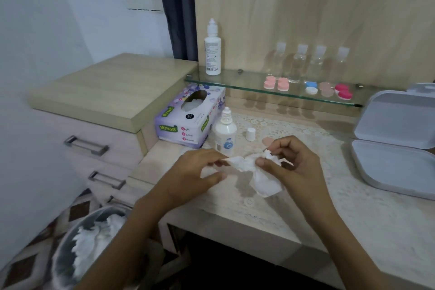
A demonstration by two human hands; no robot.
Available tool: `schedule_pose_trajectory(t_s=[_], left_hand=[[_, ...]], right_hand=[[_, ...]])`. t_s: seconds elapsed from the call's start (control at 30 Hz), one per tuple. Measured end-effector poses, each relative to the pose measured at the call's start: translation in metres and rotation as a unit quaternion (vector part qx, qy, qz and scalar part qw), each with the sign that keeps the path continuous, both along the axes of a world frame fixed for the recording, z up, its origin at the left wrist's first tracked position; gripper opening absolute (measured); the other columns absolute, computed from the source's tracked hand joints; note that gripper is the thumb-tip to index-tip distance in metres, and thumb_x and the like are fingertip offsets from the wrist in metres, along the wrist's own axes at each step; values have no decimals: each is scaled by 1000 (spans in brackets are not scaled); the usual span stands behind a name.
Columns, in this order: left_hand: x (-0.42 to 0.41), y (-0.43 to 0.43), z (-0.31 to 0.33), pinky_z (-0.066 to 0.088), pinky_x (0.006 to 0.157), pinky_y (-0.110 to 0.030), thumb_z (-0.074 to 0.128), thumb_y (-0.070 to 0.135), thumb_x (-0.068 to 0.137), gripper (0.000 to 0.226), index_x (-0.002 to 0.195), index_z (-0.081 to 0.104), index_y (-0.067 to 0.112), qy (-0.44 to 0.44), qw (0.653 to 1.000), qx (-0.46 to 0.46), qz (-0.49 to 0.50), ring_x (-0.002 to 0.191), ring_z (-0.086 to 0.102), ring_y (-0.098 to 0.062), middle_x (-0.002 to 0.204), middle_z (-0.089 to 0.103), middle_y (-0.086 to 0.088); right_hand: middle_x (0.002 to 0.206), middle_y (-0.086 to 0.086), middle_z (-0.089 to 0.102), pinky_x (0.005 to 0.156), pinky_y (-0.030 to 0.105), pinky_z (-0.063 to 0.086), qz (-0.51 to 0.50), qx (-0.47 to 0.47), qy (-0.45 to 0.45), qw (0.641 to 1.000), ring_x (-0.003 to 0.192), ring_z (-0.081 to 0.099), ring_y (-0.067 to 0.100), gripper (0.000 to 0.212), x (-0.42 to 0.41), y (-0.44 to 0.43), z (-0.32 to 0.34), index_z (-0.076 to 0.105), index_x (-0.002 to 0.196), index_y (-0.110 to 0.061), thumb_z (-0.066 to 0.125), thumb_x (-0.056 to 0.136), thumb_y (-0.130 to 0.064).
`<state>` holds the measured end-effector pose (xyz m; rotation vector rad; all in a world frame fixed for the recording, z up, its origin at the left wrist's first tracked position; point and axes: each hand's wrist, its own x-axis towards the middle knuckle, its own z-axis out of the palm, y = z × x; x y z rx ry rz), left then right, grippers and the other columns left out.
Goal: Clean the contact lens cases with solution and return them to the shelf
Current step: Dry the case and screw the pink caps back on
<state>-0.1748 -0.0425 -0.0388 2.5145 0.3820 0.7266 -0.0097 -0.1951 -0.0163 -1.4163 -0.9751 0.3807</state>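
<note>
Here: two hands [197,172] [296,167] on one tissue [259,179].

Tissue box [186,122]: brand "Mysoft" on green bands, on the top and the front; "Soft Facial Tissue" stacked on the front face. Tall white bottle [213,54] on glass shelf [247,83]: barcode and CE mark; other print too small to read

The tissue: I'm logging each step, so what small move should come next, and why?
Probably the right hand picks up the pale pink round piece from the mat to wipe it. Both it and the left hand grip the crumpled tissue, the piece lies loose just beyond them, and the small bottle stands uncapped. Whether the tissue already wraps something is hidden.
</note>
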Motion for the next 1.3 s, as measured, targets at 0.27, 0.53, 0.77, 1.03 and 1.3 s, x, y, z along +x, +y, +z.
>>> schedule_pose_trajectory(t_s=[0.27, 0.53, 0.77, 1.03, 1.3], left_hand=[[-110, 36, 8, 49, 80, -17, 61, 31, 84, 24, 102, 71, 20, -14, 995, -19, 101, 89, 64, -3, 98, 70, 10], [-214, 59, -20, 54, 82, -24, 59, 13, 76, 25, 97, 71, 22, -48, 964, -56, 255, 86, 66, -3, 96, 71, 10], [-277, 74, -79, 53, 80, -23, 68, 4, 78, 28, 93, 72, 27, -27, 939, -85, 332, 84, 66, -1, 92, 71, 16], [-304, 84, -152, 51, 77, -14, 66, 3, 83, 39, 89, 65, 41, -5, 920, -161, 356, 83, 64, 3, 93, 66, 31], [-311, 86, -190, 46, 72, -6, 66, 3, 84, 41, 88, 65, 43, 21, 908, -205, 365, 85, 63, 5, 92, 65, 35]], right_hand=[[78, -7, 66, 63, 25, 48, 119, 1, 2, 993, 77, 60, 10, 20, -84, 66, -11, 64, 77, -14, 81, 70, -7], [85, -5, 66, 65, 15, 48, 192, -46, -54, 979, 77, 60, 7, 19, -180, 138, -44, 69, 81, -17, 74, 73, 0], [84, -12, 63, 67, 12, 48, 238, -74, -126, 960, 78, 59, 1, 16, -241, 176, -79, 67, 85, -18, 69, 77, -4], [75, -13, 55, 58, 9, 36, 210, -261, -155, 930, 68, 50, 3, 20, -271, 210, -181, 53, 76, -24, 69, 82, -13], [89, 7, 63, 64, 18, 37, 196, -376, -218, 879, 79, 53, 15, 18, -274, 216, -255, 53, 75, -14, 51, 84, 1]])
